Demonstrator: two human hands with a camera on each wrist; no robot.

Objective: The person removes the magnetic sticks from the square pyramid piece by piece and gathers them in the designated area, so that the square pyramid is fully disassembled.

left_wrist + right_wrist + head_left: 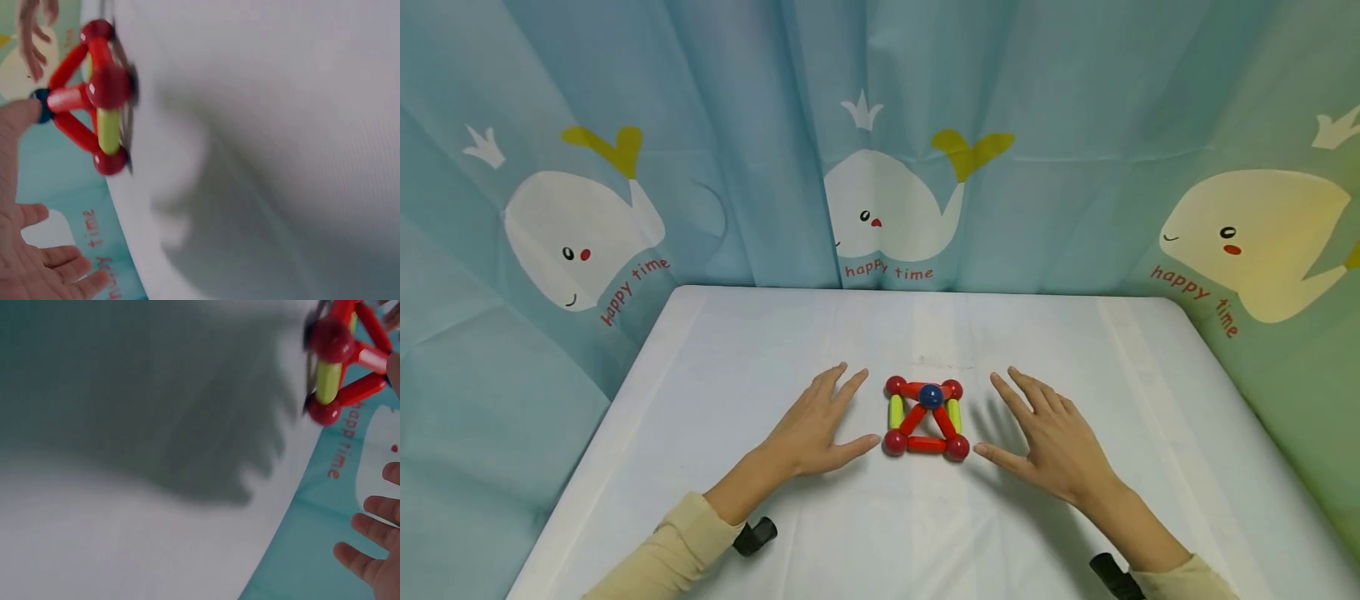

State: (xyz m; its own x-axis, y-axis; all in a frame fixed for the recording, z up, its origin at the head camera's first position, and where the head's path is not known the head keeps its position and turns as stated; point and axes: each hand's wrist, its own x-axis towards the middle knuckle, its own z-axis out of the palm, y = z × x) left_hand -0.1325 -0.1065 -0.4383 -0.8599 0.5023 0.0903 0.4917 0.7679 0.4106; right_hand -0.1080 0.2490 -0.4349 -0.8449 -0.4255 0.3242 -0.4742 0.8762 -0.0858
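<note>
A small pyramid of magnetic rods and balls (927, 445) stands on the white table. Its square base has red balls (895, 442) at the corners, joined by red rods and yellow-green rods (896, 412). Red rods slope up to a blue ball (931, 396) at the top. To the left of it my left hand (815, 425) hovers, fingers spread, holding nothing. On the other side my right hand (1054, 437) is likewise spread and apart from the pyramid. Both wrist views show the pyramid (109, 87) (331, 340) beyond the hands.
The white tablecloth (760, 333) spreads under everything. Behind and beside the table hangs a blue-green curtain (760, 167) printed with whales. A black wrist camera piece (755, 536) sits at the left sleeve, another (1116, 575) at the right.
</note>
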